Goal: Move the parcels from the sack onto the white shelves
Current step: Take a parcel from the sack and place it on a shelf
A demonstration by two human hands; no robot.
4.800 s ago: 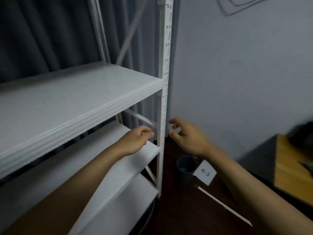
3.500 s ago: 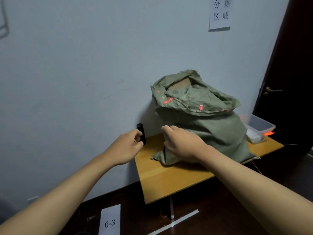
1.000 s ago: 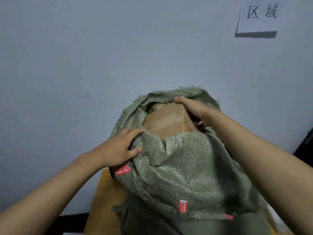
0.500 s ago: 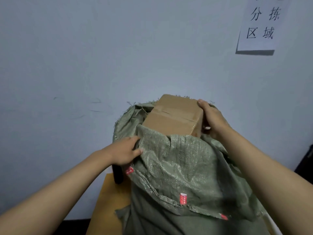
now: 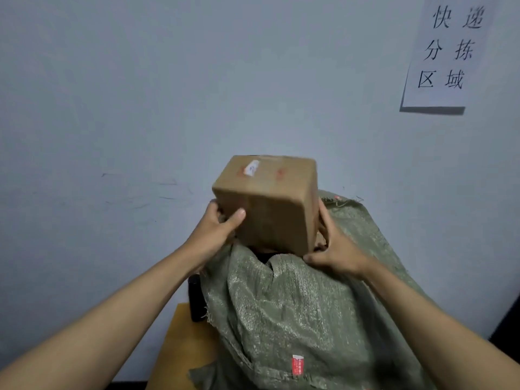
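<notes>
Parcel [image 5: 267,204], a brown cardboard box sealed with tape, is held above the open mouth of the sack [image 5: 304,311], tilted so that one corner points toward the camera. A small white label and red marks are seen on its upper face; the print cannot be read. The left hand [image 5: 216,229] is clamped on the box's left side, thumb laid across the near face, remaining fingers hidden behind the box. The right hand [image 5: 334,249] is pressed against the right side and lower corner, fingers curled round the edge. The box is gripped between both hands.

The sack, of green woven fabric with a small red tag low on its front, is stood on a wooden worktop [image 5: 183,350], close against the pale wall [image 5: 168,94]. A dark cylindrical object [image 5: 196,298] is stood upright on the worktop just left of the sack, near the wall. A white paper sign [image 5: 447,52] with black characters is fixed to the wall at upper right.
</notes>
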